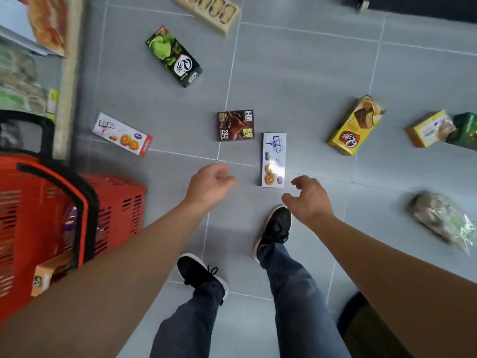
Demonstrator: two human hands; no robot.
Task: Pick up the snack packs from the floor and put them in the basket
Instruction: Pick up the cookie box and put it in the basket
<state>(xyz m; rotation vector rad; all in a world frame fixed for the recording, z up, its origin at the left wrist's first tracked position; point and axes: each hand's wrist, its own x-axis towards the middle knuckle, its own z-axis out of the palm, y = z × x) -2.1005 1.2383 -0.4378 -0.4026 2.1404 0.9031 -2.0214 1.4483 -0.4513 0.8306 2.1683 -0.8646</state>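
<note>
We saw both forearms bare to the edge of the frame — no sleeves, no watch, no rings on the left hand (210, 183) or the right hand (308, 200). The legs wore blue denim jeans (296, 293), slightly faded. On the feet were black lace-up sneakers (277, 228) with pale soles — the laces black too.

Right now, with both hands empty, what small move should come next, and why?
Probably lower the right hand onto the white rectangular biscuit box and grip it: it lies flat on the grey tiled floor, nearest that hand. The left hand hovers empty; the orange plastic basket waits left.
</note>
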